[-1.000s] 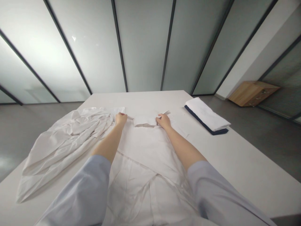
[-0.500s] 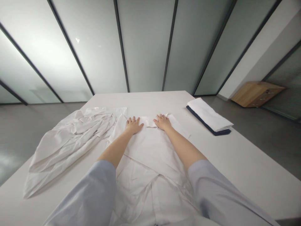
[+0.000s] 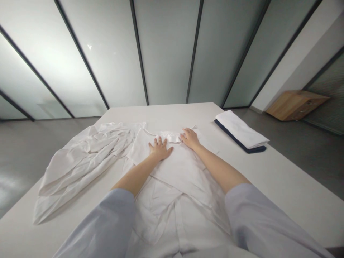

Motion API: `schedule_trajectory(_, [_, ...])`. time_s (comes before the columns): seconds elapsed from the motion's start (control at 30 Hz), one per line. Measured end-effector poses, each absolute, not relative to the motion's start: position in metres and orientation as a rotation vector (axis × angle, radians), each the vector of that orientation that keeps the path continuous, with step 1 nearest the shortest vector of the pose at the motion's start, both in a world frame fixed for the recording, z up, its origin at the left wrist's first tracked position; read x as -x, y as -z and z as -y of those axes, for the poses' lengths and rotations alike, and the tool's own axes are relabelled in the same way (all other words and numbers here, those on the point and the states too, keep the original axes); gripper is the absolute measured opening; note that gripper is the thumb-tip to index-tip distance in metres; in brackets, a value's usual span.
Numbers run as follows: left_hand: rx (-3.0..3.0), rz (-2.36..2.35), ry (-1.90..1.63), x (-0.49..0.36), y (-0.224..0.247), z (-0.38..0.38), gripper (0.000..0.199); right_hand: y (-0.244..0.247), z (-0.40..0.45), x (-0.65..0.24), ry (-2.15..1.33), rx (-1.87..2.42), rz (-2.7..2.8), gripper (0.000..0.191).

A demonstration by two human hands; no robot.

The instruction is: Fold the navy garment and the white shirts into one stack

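Note:
A white garment (image 3: 177, 168) lies spread on the table in front of me, its far end showing a shiny band (image 3: 173, 137). My left hand (image 3: 160, 149) rests on it just below the band, fingers spread and flat. At the band's right end, my right hand (image 3: 190, 138) lies on the cloth with fingers slightly bent and apart. Neither hand holds anything. Creases and overlapping layers run across the garment between my forearms.
On the left of the white table (image 3: 279, 190) lies a crumpled white cloth (image 3: 86, 157). A folded white cloth (image 3: 240, 128) sits on a dark blue one (image 3: 251, 149) at the right. Beyond stands a wooden cabinet (image 3: 292, 104).
My left hand has moved right and a little nearer to me across the garment. My right hand has shifted slightly right, its fingers more bent. More of the shiny band shows.

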State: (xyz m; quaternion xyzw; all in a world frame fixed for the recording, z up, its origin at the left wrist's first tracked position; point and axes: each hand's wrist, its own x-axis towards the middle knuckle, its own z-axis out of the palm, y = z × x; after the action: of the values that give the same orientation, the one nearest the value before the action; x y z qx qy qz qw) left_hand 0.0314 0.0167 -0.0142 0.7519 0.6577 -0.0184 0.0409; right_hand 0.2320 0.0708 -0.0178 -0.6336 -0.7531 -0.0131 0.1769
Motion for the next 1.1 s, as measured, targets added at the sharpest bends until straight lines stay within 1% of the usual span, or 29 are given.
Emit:
schedule_trajectory(0.07, [-2.288,-2.019,0.056,-0.030,0.012,-0.030,0.080,0.016,-0.059,-0.232,0.028,1.762,2.194,0.054])
schedule_trajectory(0.13, [-2.293,-2.012,0.019,-0.028,0.009,-0.044,0.078,0.016,-0.044,-0.227,-0.063,1.822,2.247,0.060])
schedule_trajectory(0.23, [-2.338,-1.952,-0.123,-0.025,0.006,-0.061,0.076,0.021,-0.021,-0.216,-0.258,1.983,2.293,0.072])
schedule_trajectory(0.37, [-2.340,-1.935,-0.334,-0.021,0.004,-0.066,0.068,0.025,-0.015,-0.211,-0.274,2.039,2.353,0.080])
schedule_trajectory(0.47, [-2.359,-1.943,-0.317,-0.023,0.001,-0.053,0.061,0.021,-0.034,-0.217,-0.261,2.041,2.363,0.079])
schedule_trajectory(0.63, [-2.251,-1.939,-0.051,-0.033,0.002,-0.019,0.074,0.012,-0.073,-0.229,-0.267,2.087,2.329,0.080])
schedule_trajectory(0.73, [-2.254,-1.927,0.002,-0.035,0.009,-0.013,0.079,0.008,-0.083,-0.230,-0.176,2.118,2.282,0.083])
schedule_trajectory(0.9, [-2.253,-1.969,-0.027,-0.034,0.019,-0.034,0.081,0.003,-0.073,-0.218,-0.025,2.031,2.298,0.072])
schedule_trajectory(1.1, [-2.221,-2.035,-0.116,-0.035,0.013,-0.056,0.076,0.009,-0.029,-0.206,-0.070,1.913,2.392,0.067])
